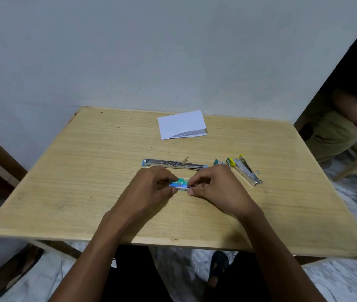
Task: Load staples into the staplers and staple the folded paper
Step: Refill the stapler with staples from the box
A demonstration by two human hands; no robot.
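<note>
Both hands meet low over the wooden table [86, 171]: left hand [151, 188] and right hand [216, 188] each pinch one end of the green staple box [179, 183] (fingers curled). Just beyond lie the opened blue stapler [174, 164] and yellow stapler [245, 170]; the folded paper [181, 124] sits farther back.

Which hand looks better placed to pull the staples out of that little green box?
Probably the right hand: its fingertips pinch the end of the staple box, while the left hand grips the body. The yellow stapler lies on that side too.
</note>
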